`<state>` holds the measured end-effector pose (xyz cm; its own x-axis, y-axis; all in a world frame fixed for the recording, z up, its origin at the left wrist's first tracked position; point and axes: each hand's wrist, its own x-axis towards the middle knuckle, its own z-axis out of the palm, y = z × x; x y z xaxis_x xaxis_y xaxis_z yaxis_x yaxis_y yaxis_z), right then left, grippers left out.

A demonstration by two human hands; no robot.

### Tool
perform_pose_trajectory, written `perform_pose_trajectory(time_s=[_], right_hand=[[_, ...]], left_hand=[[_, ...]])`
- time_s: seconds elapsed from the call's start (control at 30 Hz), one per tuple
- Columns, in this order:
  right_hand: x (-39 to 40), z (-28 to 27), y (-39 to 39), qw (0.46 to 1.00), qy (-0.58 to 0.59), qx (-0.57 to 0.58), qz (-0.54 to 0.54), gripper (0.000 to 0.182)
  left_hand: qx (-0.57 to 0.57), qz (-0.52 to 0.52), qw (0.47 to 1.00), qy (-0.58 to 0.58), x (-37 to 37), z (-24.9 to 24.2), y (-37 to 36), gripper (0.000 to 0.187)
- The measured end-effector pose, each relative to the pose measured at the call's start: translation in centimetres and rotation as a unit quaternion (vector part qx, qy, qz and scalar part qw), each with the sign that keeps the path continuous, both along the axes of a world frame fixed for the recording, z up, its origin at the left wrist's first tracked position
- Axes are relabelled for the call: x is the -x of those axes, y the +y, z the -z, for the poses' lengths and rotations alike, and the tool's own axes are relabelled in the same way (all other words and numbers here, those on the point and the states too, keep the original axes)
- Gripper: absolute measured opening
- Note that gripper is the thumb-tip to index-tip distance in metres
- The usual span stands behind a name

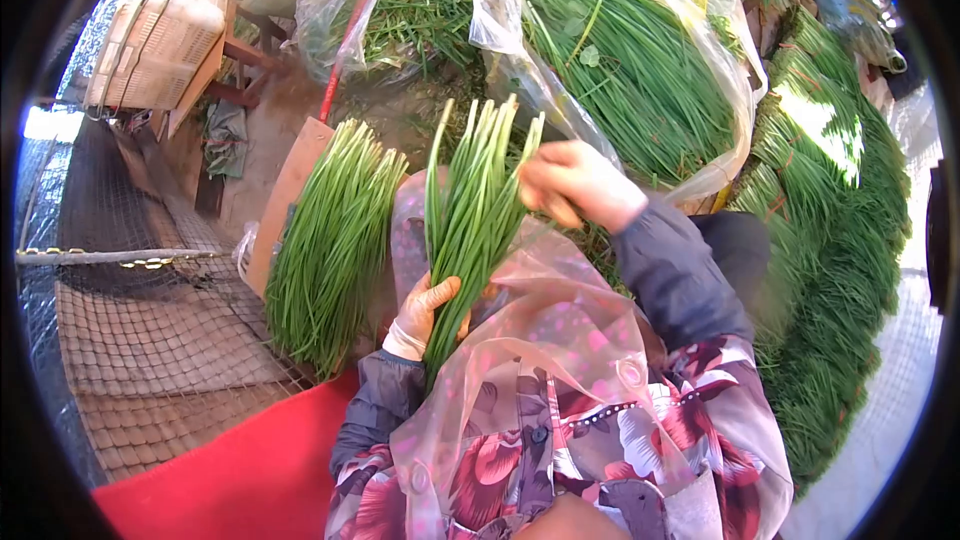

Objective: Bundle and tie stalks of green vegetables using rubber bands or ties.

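A loose bunch of long, slim green stalks with pale cut ends (470, 215) stands nearly upright at the centre, pale ends toward 12 o'clock. At its 7 o'clock, the left hand in a thin orange-tinted glove (430, 308) holds it, fingers and thumb wrapped around the lower stalks. At its 2 o'clock, the right hand (578, 183) is beside the pale ends with its fingers bent in narrow; whether they pinch a stalk I cannot tell. Under the bunch, toward 5 o'clock, spreads a sheer pink-spotted apron (560, 325). At 9 o'clock, a thicker bundle of green stalks (335, 240) lies against a reddish-brown wooden board (302, 157). At 1 o'clock, an open clear plastic bag (500, 15) holds more green stalks; at 3 o'clock, tied green bundles (830, 250) are piled. A pale plastic crate (170, 25) sits at 10 o'clock, a bright red cloth (240, 460) at 7 o'clock.
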<state>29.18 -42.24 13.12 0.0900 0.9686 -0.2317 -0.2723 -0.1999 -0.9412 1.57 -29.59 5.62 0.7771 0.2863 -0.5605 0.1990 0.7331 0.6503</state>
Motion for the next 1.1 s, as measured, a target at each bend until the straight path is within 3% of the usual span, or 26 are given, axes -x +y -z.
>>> perform_pose_trajectory(time_s=[0.07,0.1,0.13,0.17,0.2,0.23,0.27,0.3,0.37,0.4,0.47,0.5,0.57,0.6,0.63,0.67,0.7,0.73,0.8,0.83,0.87,0.93,1.0,1.03,1.1], right_hand=[[-1.5,0.2,-3.2,0.997,0.001,-0.004,-0.071,0.020],[-2.8,1.6,-3.7,0.997,0.045,-0.003,-0.056,0.024],[-2.9,3.3,-2.9,0.998,-0.010,0.053,0.036,0.039],[-3.0,5.7,-2.5,0.976,-0.185,0.093,0.062,0.053],[-3.0,8.0,-2.3,0.922,-0.355,0.128,0.087,0.069],[-2.8,9.6,-2.1,0.961,-0.251,0.105,0.047,0.088],[-1.7,9.8,-1.4,0.969,-0.238,0.065,0.029,0.093],[-0.5,9.4,-0.7,0.952,-0.305,0.034,-0.010,0.097],[2.7,8.0,1.2,0.954,-0.296,0.007,-0.043,0.088],[4.2,8.8,2.3,0.938,-0.337,0.035,-0.078,0.059],[5.8,8.2,1.9,0.968,-0.211,0.016,-0.134,0.033],[5.5,5.6,1.4,0.968,-0.210,0.014,-0.138,0.033],[3.3,-0.3,-0.7,0.974,-0.095,0.099,-0.179,0.022],[1.7,0.5,-2.3,0.988,-0.058,0.039,-0.139,0.024],[-0.2,-1.2,-3.9,0.987,-0.015,0.123,-0.103,0.023],[-1.7,2.2,-5.6,0.984,0.172,0.010,-0.052,0.031],[-2.1,4.7,-4.4,0.997,-0.027,0.068,-0.036,0.038],[-2.6,6.9,-3.0,0.967,-0.227,0.119,-0.016,0.046],[-0.8,9.4,-1.0,0.974,-0.175,0.141,0.001,0.061],[0.5,9.6,-0.1,0.992,0.000,0.126,0.034,0.067],[2.2,8.7,1.3,0.989,0.056,0.113,0.072,0.053],[3.8,7.4,3.4,0.985,0.012,0.159,0.062,0.038],[3.8,8.2,3.9,0.982,-0.026,0.157,0.098,0.034],[3.5,8.0,3.7,0.980,0.020,0.152,0.127,0.033],[1.7,7.5,3.6,0.970,-0.037,0.128,0.205,0.030]], left_hand=[[-0.005,0.013,1.000,-0.001,0.2,0.0,0.7,0.046],[-0.002,0.004,1.000,-0.003,0.3,0.2,0.9,0.049],[0.000,-0.005,1.000,-0.008,0.3,0.4,0.9,0.051],[0.007,-0.005,1.000,-0.018,0.3,0.5,1.0,0.054],[0.006,-0.005,1.000,-0.020,0.4,0.6,1.1,0.054],[0.017,0.009,0.999,-0.031,0.3,0.8,1.2,0.055],[0.029,0.022,0.998,-0.041,0.4,0.9,1.2,0.056],[0.028,0.021,0.999,-0.041,0.3,0.9,1.1,0.056],[0.095,-0.012,0.993,-0.063,-0.1,0.7,0.8,0.051],[0.093,-0.012,0.994,-0.063,-0.1,0.8,0.8,0.051],[0.026,0.024,0.990,-0.134,0.1,1.3,1.1,0.059],[0.018,0.033,0.992,-0.118,0.8,1.7,1.6,0.056],[-0.042,0.036,0.997,-0.062,0.7,0.2,2.1,0.056],[-0.100,0.044,0.994,-0.005,0.5,-0.4,2.2,0.057],[-0.089,0.024,0.996,0.001,0.6,-0.5,2.2,0.050],[-0.090,0.019,0.996,-0.003,0.6,-0.4,2.3,0.050],[-0.088,0.030,0.996,0.008,0.7,-0.4,2.3,0.048],[-0.090,0.042,0.995,0.017,0.9,-0.5,2.5,0.046],[-0.053,0.035,0.998,0.009,0.4,-1.2,2.0,0.042],[-0.058,0.057,0.997,0.015,0.3,-1.3,1.6,0.042],[-0.066,0.076,0.995,0.023,0.3,-1.4,1.5,0.042],[-0.085,0.073,0.993,0.021,0.4,-1.9,0.9,0.047],[-0.067,0.070,0.995,-0.006,1.1,-1.8,1.2,0.048],[-0.072,0.069,0.995,-0.011,1.5,-1.7,1.4,0.049],[-0.080,0.070,0.994,-0.014,3.0,-2.0,2.4,0.050]])
